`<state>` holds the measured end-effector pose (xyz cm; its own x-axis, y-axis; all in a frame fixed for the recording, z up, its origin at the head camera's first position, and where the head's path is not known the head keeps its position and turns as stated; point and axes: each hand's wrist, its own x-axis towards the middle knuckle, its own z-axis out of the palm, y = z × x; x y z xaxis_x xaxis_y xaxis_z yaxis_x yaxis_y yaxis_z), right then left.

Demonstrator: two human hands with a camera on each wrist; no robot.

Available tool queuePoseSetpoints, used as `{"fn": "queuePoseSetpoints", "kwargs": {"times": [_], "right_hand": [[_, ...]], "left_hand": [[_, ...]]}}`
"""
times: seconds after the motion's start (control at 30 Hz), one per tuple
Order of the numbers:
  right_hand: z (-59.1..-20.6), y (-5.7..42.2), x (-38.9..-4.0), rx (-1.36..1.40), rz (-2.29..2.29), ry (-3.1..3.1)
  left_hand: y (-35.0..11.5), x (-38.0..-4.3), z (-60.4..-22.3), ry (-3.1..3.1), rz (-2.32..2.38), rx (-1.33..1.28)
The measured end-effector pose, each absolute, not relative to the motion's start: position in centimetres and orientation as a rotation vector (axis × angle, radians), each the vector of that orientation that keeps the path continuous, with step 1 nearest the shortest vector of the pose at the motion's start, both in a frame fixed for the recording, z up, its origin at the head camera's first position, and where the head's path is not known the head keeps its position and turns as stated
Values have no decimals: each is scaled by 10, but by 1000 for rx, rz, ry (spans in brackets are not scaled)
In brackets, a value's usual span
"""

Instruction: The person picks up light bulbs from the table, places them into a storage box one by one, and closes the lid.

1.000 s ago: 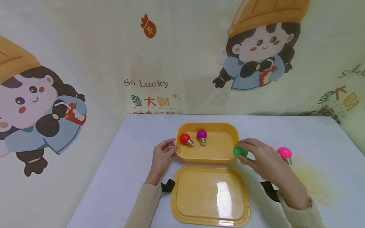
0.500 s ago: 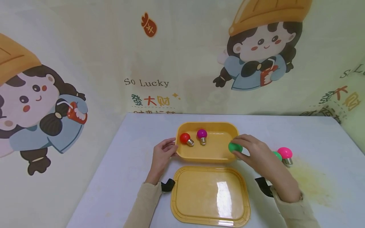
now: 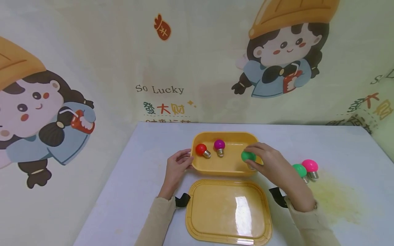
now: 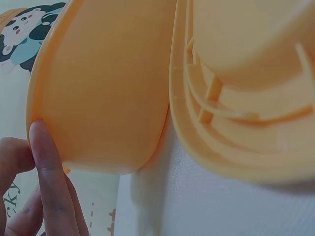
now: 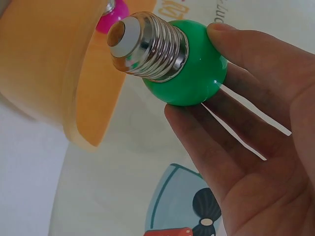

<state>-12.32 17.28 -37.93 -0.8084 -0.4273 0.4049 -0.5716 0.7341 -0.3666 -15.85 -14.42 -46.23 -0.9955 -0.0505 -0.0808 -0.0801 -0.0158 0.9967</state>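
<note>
A yellow plastic box (image 3: 226, 173) stands on the table with a red bulb (image 3: 201, 149) and a purple bulb (image 3: 219, 145) lying inside. My left hand (image 3: 177, 165) holds the box's left end at the rim; the left wrist view shows a fingertip (image 4: 40, 130) against the outer wall. Over the right part of the box, my right hand (image 3: 271, 165) pinches a green bulb (image 3: 248, 156) by its round glass. In the right wrist view its metal screw base (image 5: 152, 46) points away from the fingers, toward the box.
The yellow lid (image 3: 190, 212) lies on the table in front of the box. Right of the box, another green bulb (image 3: 299, 169) and a pink bulb (image 3: 310, 165) lie side by side. A cartoon-printed cloth (image 3: 200, 68) hangs behind the white table (image 3: 123, 191).
My right hand has carried the green bulb leftward, from the box's right edge to over its inside. The second green bulb has come out from behind that hand. My left hand stays put.
</note>
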Motion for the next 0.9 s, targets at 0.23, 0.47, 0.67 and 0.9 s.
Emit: {"fn": "queuePoseSetpoints", "kwargs": {"times": [0.23,0.47,0.67,0.9], "right_hand": [[-384,166,-131,813,719,-2642],[-388,159,-138,819,745,-2688],[-395,153,-143,840,784,-2689],[-403,147,-149,837,812,-2733]], "left_hand": [[-143,-159,-461,2176,2231,-145],[-144,-159,-461,2188,2212,-159],[-144,-157,-460,2179,2230,-146],[-144,-157,-461,2175,2233,-135]]}}
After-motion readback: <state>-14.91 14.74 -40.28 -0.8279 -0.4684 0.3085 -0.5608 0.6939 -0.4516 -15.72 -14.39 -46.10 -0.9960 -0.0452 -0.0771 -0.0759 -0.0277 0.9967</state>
